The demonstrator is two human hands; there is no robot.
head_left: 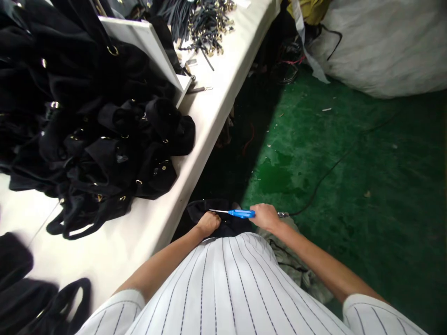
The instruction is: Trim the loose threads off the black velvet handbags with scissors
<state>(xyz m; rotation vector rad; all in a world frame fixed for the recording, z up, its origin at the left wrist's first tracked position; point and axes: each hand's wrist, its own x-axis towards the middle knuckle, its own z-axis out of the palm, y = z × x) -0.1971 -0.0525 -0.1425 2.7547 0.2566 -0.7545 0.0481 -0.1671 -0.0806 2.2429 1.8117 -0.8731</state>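
The right hand [266, 217] is closed around a blue-handled tool [233, 213], with the blue grip projecting from the fist and a thin metal tip pointing toward the left hand [208, 223]. The left hand is curled shut, gripping a piece of black fabric [223, 218] held low in front of the body; the tool tip reaches the fabric just beside the left knuckles. Whether the tip pierces the fabric cannot be determined. Both hands are located just off the near edge of the white table [195, 139], below its level and above the green floor [349, 177]. On the table, left of the hands, lies a pile of black bags [91, 139] fitted with small gold rings and studs. A white board [146, 46] leans against the far side of this pile. At the far end of the table lies a bundle of dark straps [200, 21] with metal clasps. More black bags [42, 298] lie at the near left corner of the table. A large white sack [384, 42] stands on the floor, well apart from the table. A dark cable [335, 163] runs across the floor from the right hand toward the sack. The person wears a white pinstriped shirt [230, 288].
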